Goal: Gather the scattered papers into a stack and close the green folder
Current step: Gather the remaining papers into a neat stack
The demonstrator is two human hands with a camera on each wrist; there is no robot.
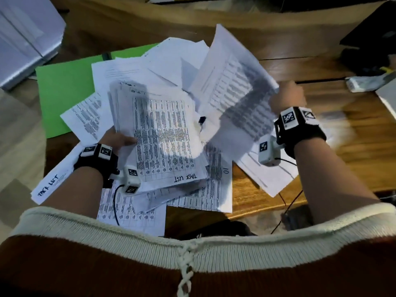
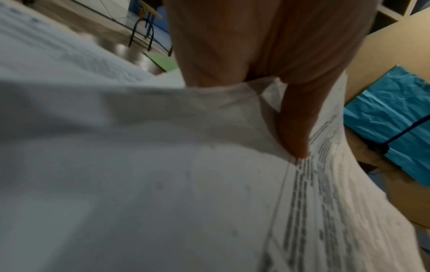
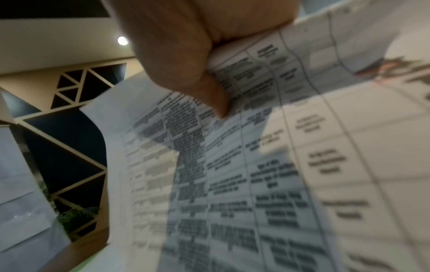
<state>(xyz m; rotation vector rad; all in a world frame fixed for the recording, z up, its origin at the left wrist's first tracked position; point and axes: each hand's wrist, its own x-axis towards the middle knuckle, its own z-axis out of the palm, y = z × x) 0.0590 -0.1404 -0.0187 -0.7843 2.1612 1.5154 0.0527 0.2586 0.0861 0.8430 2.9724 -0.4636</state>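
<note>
You were in the middle of the gathering step. Your left hand gripped a thick bundle of white printed sheets, thumb on top, as the left wrist view confirmed, holding it raised above the wooden counter. Your right hand was clenched on the edge of a single white sheet printed with a table, lifted and blurred to the right of the bundle. More loose white papers lay on the counter under and near your arms, and others at the far side. The open green card folder lay flat at the far left, partly covered by papers.

By my reading, the stack was only partly built. The next move called for laying the right-hand sheet onto the bundle, squaring the edges, then collecting the sheets underneath. The folder could not close until its cover was free of papers.
</note>
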